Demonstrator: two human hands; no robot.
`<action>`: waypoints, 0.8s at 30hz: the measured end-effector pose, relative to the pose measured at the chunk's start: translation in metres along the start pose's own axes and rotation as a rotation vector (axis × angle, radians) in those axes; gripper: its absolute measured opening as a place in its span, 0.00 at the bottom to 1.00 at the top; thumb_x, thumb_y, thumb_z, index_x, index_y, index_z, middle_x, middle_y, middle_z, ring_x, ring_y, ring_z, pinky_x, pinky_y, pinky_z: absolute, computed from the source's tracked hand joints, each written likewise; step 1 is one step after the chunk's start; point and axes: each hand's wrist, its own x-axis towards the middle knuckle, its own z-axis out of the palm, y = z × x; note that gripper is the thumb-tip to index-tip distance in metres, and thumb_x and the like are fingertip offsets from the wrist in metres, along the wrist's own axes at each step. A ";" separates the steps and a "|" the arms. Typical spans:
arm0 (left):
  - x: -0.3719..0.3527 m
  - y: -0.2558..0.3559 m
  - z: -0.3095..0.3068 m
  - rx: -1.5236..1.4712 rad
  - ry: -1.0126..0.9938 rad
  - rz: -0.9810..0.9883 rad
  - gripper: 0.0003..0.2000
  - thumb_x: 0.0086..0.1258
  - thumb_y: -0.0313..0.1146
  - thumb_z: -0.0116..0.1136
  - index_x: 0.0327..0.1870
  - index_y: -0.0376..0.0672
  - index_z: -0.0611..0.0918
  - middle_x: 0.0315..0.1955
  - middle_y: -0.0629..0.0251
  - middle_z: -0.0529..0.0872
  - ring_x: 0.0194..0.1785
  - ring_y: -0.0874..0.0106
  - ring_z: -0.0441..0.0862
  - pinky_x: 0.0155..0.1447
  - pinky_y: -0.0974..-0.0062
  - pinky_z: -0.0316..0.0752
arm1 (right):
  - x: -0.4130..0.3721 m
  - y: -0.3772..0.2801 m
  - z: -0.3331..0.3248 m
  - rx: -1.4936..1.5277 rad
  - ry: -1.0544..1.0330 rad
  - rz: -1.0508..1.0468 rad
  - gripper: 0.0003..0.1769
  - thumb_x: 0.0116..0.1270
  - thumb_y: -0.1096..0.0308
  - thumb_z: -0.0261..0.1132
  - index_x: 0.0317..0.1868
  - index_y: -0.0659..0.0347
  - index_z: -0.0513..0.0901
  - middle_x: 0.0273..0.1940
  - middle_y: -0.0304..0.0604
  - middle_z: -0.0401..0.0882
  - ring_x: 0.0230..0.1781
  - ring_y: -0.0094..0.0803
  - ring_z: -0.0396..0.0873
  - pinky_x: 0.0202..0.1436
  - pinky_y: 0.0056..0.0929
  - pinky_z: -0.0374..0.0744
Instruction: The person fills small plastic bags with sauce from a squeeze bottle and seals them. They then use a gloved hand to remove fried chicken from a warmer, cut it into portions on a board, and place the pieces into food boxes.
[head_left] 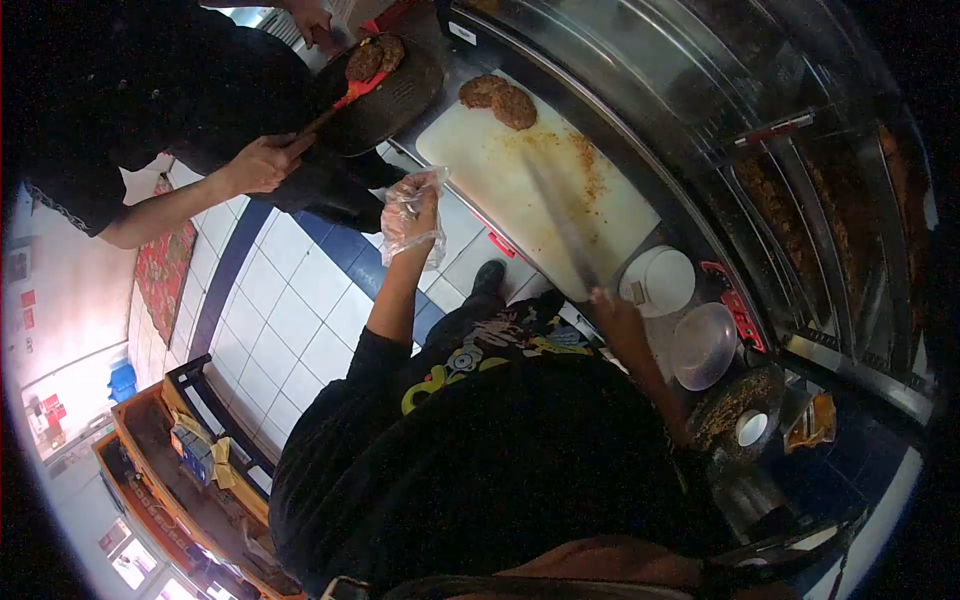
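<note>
My right hand grips a long knife at the near end of a white cutting board. Motion smears the blade, which points across the board. Two browned meat patties lie overlapping at the board's far end, and brown crumbs are scattered along its right side. My left hand, in a loose clear plastic glove, is raised left of the board, over the floor. Its fingers are curled in, with no object visible in them.
At the upper left, another person holds a dark pan and a red spatula with patties. A white round container and a clear bowl stand near my right arm. A glass-fronted case borders the board's right.
</note>
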 end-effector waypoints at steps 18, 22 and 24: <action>-0.077 0.099 0.095 0.561 -0.695 0.924 0.29 0.59 0.67 0.51 0.64 0.76 0.71 0.71 0.52 0.56 0.74 0.44 0.47 0.68 0.29 0.38 | -0.007 -0.079 -0.035 -0.541 0.213 0.287 0.22 0.69 0.54 0.58 0.50 0.65 0.71 0.48 0.58 0.74 0.49 0.51 0.77 0.45 0.46 0.79; -0.076 0.095 0.125 0.643 -0.683 0.833 0.28 0.61 0.68 0.47 0.64 0.81 0.69 0.71 0.51 0.52 0.74 0.44 0.45 0.65 0.25 0.38 | -0.020 -0.094 -0.052 -0.472 0.188 0.486 0.21 0.67 0.57 0.60 0.51 0.65 0.72 0.49 0.57 0.73 0.50 0.49 0.76 0.45 0.44 0.79; -0.067 0.096 0.136 0.661 -0.652 0.831 0.28 0.62 0.69 0.45 0.64 0.81 0.69 0.72 0.52 0.51 0.74 0.44 0.43 0.65 0.25 0.37 | -0.035 -0.085 -0.055 -0.485 0.251 0.471 0.21 0.67 0.56 0.60 0.50 0.66 0.73 0.47 0.57 0.74 0.49 0.50 0.77 0.46 0.43 0.79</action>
